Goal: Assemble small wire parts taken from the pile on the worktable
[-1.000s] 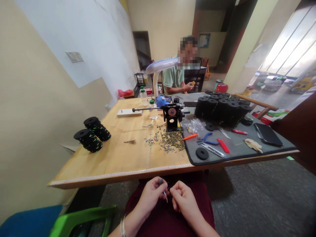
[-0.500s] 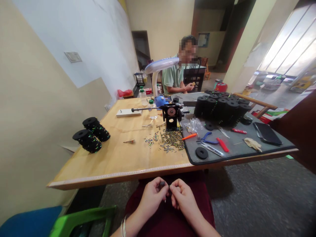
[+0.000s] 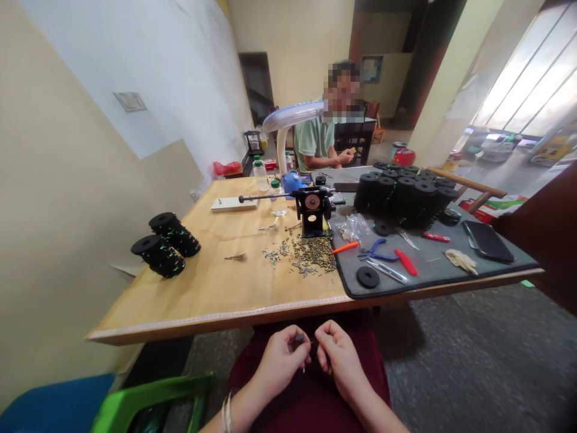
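Both my hands are in my lap below the front edge of the wooden table (image 3: 216, 288). My left hand (image 3: 280, 361) pinches a small dark piece (image 3: 299, 340) between thumb and fingers. My right hand (image 3: 339, 356) is closed in a pinch right beside it, fingertips almost touching the left; what it grips is too small to make out. A thin light bit hangs below the fingers. On the table ahead lies a scatter of small beads or tubes (image 3: 306, 255) in front of a black hand-crank winder (image 3: 312, 207).
Two black spools (image 3: 164, 240) lie at the table's left. A grey mat (image 3: 433, 258) carries several black spools (image 3: 406, 192), pliers, red-handled tools, a black disc and a phone. A lamp (image 3: 291, 117) stands behind. Another person (image 3: 324, 141) sits at the far side. A green chair (image 3: 148, 400) is at lower left.
My hands have stayed together in my lap, shifting slightly to the right and lower in view. The light bit hanging under the fingers shows less now.
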Motion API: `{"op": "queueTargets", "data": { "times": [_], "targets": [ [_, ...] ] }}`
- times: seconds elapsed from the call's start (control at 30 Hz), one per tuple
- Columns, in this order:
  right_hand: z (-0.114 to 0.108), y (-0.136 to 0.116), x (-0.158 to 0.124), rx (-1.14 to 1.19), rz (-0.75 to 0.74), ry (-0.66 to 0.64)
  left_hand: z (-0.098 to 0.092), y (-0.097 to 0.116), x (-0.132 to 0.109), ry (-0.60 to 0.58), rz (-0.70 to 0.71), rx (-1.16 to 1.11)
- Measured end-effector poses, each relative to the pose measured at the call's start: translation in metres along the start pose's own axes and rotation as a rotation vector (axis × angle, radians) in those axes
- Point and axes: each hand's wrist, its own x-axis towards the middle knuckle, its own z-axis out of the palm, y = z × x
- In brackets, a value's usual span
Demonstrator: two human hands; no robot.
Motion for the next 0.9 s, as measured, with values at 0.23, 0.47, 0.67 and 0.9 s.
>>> {"op": "queueTargets", "data": {
  "times": [0.23, 0.47, 0.67, 0.9],
  "targets": [
    [0.002, 0.001, 0.001, -0.041, -0.035, -0.003, -0.002, -0.001, 0.002, 0.030, 0.065, 0.089],
    [0.003, -0.002, 0.000, -0.024, 0.007, -0.077, -0.004, 0.005, 0.001, 0.049, 0.118, 0.197],
    [0.000, -0.002, 0.001, -0.109, 0.032, -0.185, -0.011, 0.009, 0.001, 0.025, 0.156, 0.122],
    [0.001, 0.003, 0.000, -0.201, -0.031, -0.180, -0.013, 0.008, 0.004, 0.051, 0.169, 0.070]
  ]
}}
